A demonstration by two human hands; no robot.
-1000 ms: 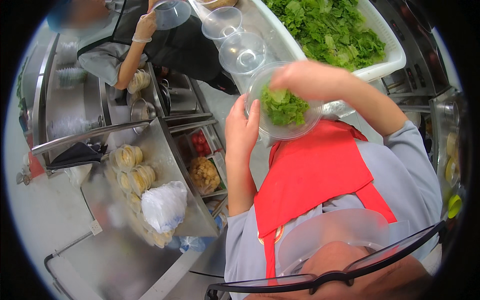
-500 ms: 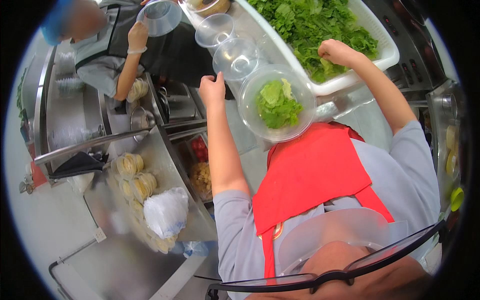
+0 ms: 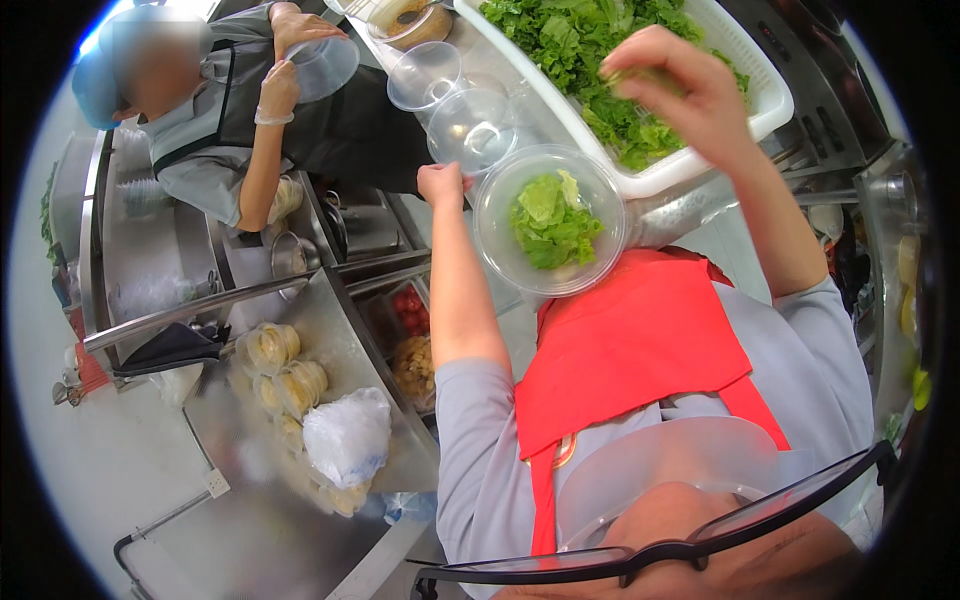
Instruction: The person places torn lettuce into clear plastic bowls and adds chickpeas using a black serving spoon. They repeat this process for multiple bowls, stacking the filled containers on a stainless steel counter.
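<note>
A round clear plastic bowl (image 3: 500, 245) stands at the counter's near edge against the red apron, with torn lettuce (image 3: 555, 220) in it. My left hand (image 3: 443, 185) is closed beside the bowl's left rim; I cannot tell whether it grips the rim. My right hand (image 3: 690, 95) is raised over the near side of a white crate (image 3: 680, 172) heaped with green leaves (image 3: 560, 50). Its fingers curl toward the thumb, and a bit of green lettuce shows between them. Two clear bowls, one nearer (image 3: 450, 125) and one farther (image 3: 427, 62), stand beyond the filled bowl.
Across the counter at far left, a co-worker (image 3: 215, 110) holds a clear container (image 3: 328, 72) with both hands. A bowl of brown food (image 3: 410, 25) stands behind the clear bowls. At left are lidded tubs (image 3: 300, 385), a white plastic bag (image 3: 347, 435) and trays with red pieces (image 3: 410, 310).
My right hand has risen from the leaves and moved closer to me. My left hand has shifted slightly right, its thumb now folded in. The co-worker's second hand has come to the container.
</note>
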